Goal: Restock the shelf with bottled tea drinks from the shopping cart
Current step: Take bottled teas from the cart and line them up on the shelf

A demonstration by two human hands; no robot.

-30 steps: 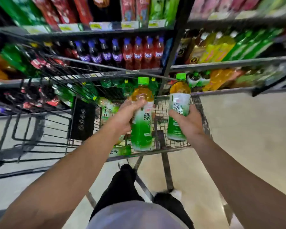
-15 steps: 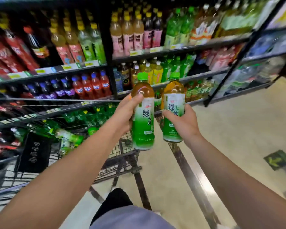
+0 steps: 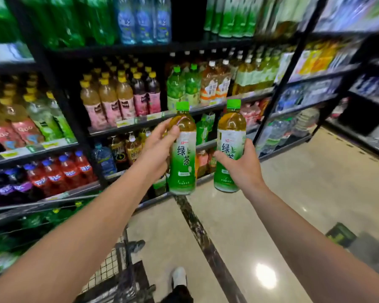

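Midway, each hand grips an upright green-capped plastic green-tea bottle: left hand (image 3: pixel 157 149) holds one (image 3: pixel 182 149), right hand (image 3: pixel 243 167) another (image 3: pixel 230 147), fingers curled round them, short of the black metal shelf (image 3: pixel 208 145); neither is shelved yet.

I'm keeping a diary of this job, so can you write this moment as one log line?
left hand: holds green tea bottle | right hand: holds second green tea bottle | both upright, apart | facing drink shelves | none shelved yet
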